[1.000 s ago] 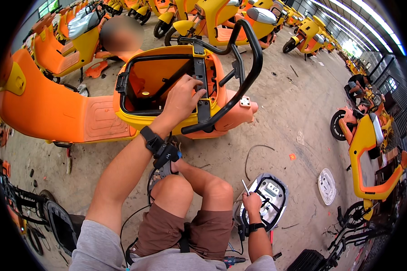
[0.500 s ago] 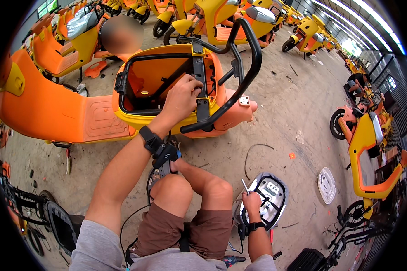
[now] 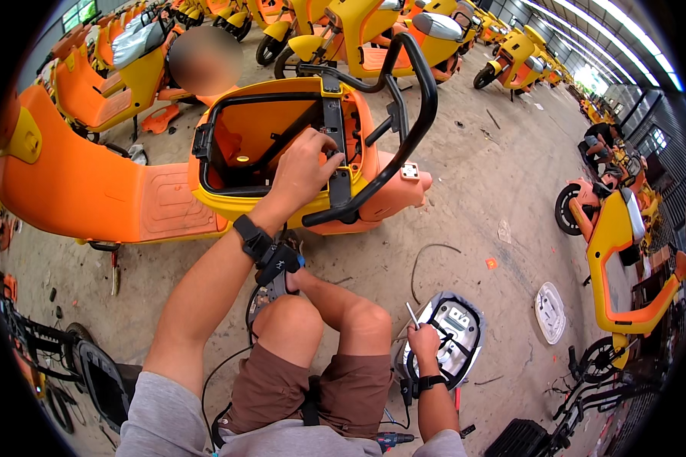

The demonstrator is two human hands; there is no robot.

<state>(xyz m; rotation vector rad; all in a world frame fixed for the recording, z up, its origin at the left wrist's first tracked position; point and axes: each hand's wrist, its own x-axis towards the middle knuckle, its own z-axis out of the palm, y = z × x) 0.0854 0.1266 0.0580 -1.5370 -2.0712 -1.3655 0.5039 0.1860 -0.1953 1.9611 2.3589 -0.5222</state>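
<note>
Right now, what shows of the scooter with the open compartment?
The scooter stands side-on, front to the left, in plastic-looking orange and yellow. Its compartment is open, black-rimmed, orange inside. A dark crossbar spans the rear end; a curved black rail juts out behind. The left hand's grip is over the crossbar, contact unclear.

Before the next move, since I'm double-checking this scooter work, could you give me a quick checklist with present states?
1. Left grip at the black crossbar: ok.
2. Something pinched in that grip: cannot tell, too small to make out.
3. Right grip holding the slim pale rod: ok.
4. Storage compartment uncovered: ok.
5. Floor free of loose parts: not ok, a white oval panel lies there.
</note>
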